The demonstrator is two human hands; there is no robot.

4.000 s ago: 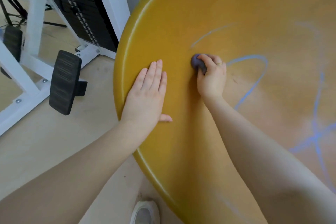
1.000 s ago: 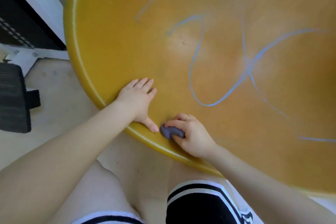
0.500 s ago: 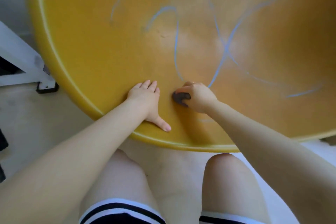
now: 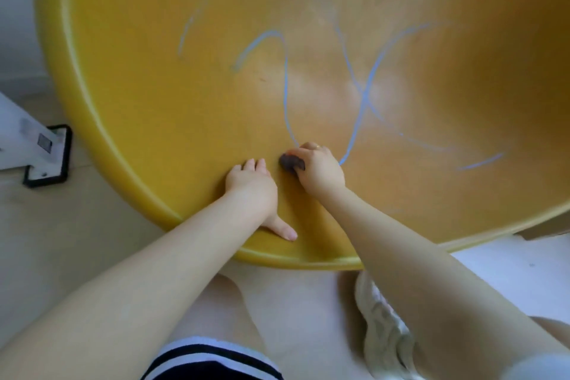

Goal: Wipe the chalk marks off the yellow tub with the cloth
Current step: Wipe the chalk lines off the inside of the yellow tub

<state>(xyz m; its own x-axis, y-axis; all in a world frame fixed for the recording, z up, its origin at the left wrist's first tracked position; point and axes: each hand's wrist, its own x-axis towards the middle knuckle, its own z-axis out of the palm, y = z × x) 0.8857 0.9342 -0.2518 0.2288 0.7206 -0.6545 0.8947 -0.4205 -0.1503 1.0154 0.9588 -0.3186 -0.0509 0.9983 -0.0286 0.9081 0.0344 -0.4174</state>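
Head view: right hand [image 4: 320, 168] pinches wadded dark cloth [image 4: 290, 162] against yellow tub [image 4: 172, 108] at foot of blue chalk marks [image 4: 286, 83], left hand [image 4: 251, 187] flat, empty; best press firmly, stroke upward along line.

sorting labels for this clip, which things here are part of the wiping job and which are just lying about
Part of the job:
yellow tub
blue chalk marks
dark cloth, gripped in the right hand
left hand, flat on the tub

Just lying about:
white frame foot with black cap
white shoe
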